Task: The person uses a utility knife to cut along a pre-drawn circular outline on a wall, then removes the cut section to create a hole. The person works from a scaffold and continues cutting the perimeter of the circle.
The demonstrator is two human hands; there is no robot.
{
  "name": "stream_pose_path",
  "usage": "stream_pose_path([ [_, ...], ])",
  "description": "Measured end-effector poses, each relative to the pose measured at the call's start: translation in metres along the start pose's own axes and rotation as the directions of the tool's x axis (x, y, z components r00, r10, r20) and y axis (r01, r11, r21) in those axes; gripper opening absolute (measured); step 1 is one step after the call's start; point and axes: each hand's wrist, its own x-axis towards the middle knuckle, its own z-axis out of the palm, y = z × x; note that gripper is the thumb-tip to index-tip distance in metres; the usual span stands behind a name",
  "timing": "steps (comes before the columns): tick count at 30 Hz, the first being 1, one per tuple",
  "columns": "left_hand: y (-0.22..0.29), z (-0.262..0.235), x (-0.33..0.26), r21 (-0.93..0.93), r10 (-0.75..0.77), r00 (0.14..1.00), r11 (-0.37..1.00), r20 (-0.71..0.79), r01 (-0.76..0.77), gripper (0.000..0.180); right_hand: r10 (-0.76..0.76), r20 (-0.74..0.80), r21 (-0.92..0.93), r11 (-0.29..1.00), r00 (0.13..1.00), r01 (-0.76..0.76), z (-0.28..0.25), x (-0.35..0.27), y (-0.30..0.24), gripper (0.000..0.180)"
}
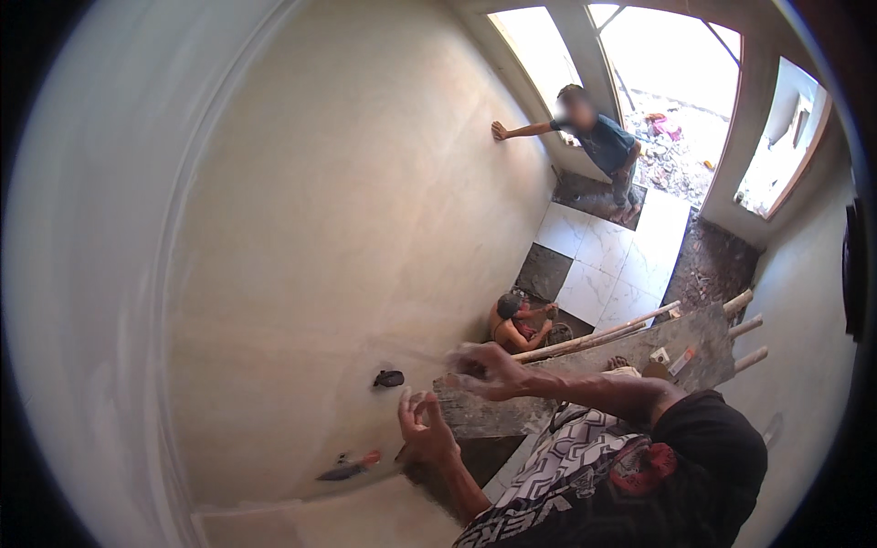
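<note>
Two risks I see: leaning off the plank (705, 343) toward the black lump (390, 378), at eleven o'clock from the loosely spread left hand (427, 435), could cost balance, and anything in the curled right hand (486, 371), too blurred to tell, could drop on the squatter (512, 331).

Wearer's dusty bare hands (427, 437), two; other people (605, 144), two; round, pale wooden pole ends (751, 358), three; narrow, bright wall windows (781, 146), two; wide, bright doorway (676, 59), one; flat, weathered grey board (489, 416), one; small black object (389, 378), one; dark, orange-handled tool (345, 470), one.
</note>
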Motion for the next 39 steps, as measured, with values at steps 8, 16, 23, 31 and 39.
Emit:
stream_pose_path([
  [8,0.153,-0.001,-0.012,-0.321,0.51,0.513,0.421,-0.69,-0.849,0.082,-0.452,-0.301,0.536,0.648,0.84,0.541,0.015,0.09,-0.144,0.109],
  [16,0.077,0.018,-0.019,-0.171,0.564,0.681,0.699,-0.467,-0.695,0.086,-0.284,-0.368,0.387,0.819,0.886,0.423,0.036,0.05,-0.042,0.079],
  [23,0.211,-0.019,-0.005,-0.116,0.721,0.111,0.043,-0.684,-0.992,0.08,-0.502,-0.35,0.494,0.619,0.791,0.611,0.032,0.113,-0.185,0.064],
  [31,0.038,-0.006,0.007,0.195,0.42,0.885,0.903,-0.202,-0.384,0.039,0.117,0.036,-0.226,0.968,0.993,-0.106,-0.013,-0.02,0.048,0.04],
  [39,0.27,-0.078,0.065,0.765,0.976,-0.143,0.033,-0.163,-0.644,0.037,-0.471,-0.019,-0.219,0.862,0.882,0.456,-0.006,0.139,-0.16,0.021],
])
